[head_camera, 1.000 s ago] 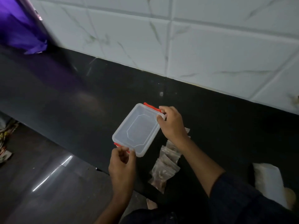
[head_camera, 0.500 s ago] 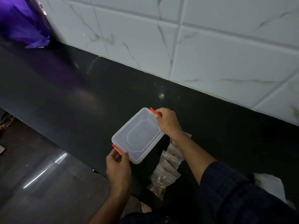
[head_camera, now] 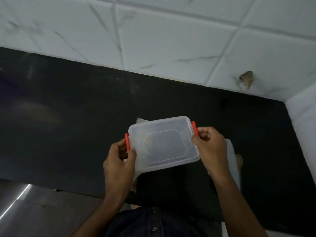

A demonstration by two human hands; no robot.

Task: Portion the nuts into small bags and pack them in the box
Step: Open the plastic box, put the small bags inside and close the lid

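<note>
A clear plastic box (head_camera: 164,142) with a lid and orange-red latches on both short ends is held above the black countertop (head_camera: 68,125). My left hand (head_camera: 119,161) grips its left end, thumb and fingers at the left latch (head_camera: 127,142). My right hand (head_camera: 207,146) grips the right end at the right latch (head_camera: 194,128). The small nut bags lie under the box and are mostly hidden; a bit of clear plastic (head_camera: 141,120) shows past the box's far left corner.
A white tiled wall (head_camera: 162,40) runs along the back of the counter, with a damaged spot (head_camera: 246,79) at the right. A white plastic packet (head_camera: 232,161) lies behind my right wrist. The counter's front edge (head_camera: 51,187) drops to a dark floor at lower left.
The view has swung right. The box has been turned level and brought over the bags, which it now covers. Both hands have kept hold of its ends.
</note>
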